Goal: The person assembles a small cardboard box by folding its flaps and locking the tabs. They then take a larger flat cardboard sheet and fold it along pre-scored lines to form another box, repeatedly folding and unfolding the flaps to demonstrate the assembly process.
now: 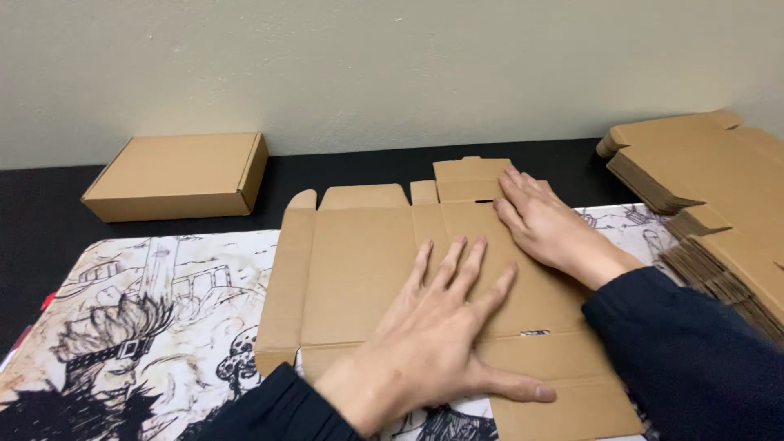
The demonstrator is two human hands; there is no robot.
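Note:
A flat, unfolded brown cardboard box blank [351, 261] lies on a black-and-white illustrated mat [163, 310]. My left hand [441, 335] presses flat on the middle of the blank, fingers spread and pointing away from me. My right hand [543, 224] rests palm down on the blank's far right part, fingertips near a small flap [469, 175] at the far edge. Neither hand grips anything. Both arms wear dark sleeves.
A closed, assembled cardboard box [175, 175] sits at the far left on the black table [41, 220] against the wall. A stack of several flat cardboard blanks [710, 188] lies at the right, fanned out toward the near edge.

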